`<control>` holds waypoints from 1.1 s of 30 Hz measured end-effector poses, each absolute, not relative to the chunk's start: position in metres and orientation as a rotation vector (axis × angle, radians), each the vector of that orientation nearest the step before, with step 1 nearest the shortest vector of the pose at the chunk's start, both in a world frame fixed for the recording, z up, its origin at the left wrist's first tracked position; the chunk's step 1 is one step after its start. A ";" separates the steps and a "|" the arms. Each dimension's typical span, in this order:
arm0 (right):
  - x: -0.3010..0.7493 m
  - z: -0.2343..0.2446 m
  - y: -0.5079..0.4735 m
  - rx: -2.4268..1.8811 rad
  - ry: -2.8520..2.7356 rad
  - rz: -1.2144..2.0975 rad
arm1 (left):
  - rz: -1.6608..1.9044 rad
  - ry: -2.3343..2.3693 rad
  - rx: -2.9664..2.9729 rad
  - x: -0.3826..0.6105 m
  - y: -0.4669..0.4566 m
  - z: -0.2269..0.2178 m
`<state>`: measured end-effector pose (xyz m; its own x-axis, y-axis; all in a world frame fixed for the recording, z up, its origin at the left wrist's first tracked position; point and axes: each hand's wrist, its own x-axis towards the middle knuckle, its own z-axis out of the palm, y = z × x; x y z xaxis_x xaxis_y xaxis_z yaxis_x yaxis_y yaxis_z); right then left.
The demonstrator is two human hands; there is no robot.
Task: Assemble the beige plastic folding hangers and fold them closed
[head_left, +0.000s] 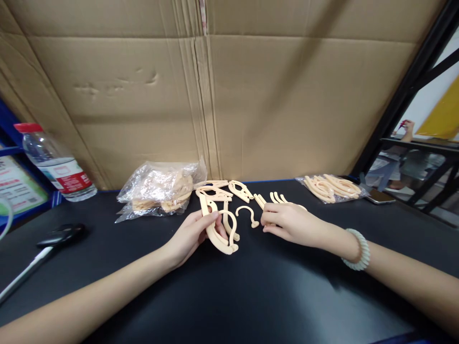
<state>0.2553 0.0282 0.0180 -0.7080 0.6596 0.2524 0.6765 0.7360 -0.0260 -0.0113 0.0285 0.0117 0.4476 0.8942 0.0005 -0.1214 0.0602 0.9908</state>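
My left hand (196, 234) is closed round a cream plastic folding clothes hanger (217, 239), whose curved hook points toward the right. Its thumb presses on the hanger's arm. Just right of it, a loose hanger hook (247, 213) lies on the black table. My right hand (287, 220) is low over the table, fingers bent together beside loose hanger arms (259, 200); what they grip, if anything, is hidden. More curved hanger arms (278, 197) lie behind this hand. Folded hangers (215, 194) rest beyond my left hand, with another folded hanger (241, 191) beside them.
A clear bag of hanger pieces (161, 188) stands at back left, another bag (332, 187) at back right beside a phone (379, 196). A water bottle (59, 165) and a black mouse (61, 235) with a white cable are left. Cardboard (251, 105) walls the back. Another person's hand (408, 128) shows far right.
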 end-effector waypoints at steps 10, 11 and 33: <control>0.234 0.023 -0.002 -0.610 -2.488 -0.141 | 0.744 0.733 1.520 -0.012 0.026 0.007; 0.229 0.023 -0.008 -0.525 -2.556 -0.188 | 0.723 0.732 1.552 -0.012 0.025 0.008; 0.221 0.020 -0.010 -0.687 -1.959 1.432 | 0.651 0.753 1.748 -0.009 0.019 0.011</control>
<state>0.2211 -0.0099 0.0200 -0.6794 0.7137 0.1704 0.0545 0.2807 -0.9583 -0.0091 0.0189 0.0114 0.6507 0.7567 0.0630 0.1711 -0.2270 0.9588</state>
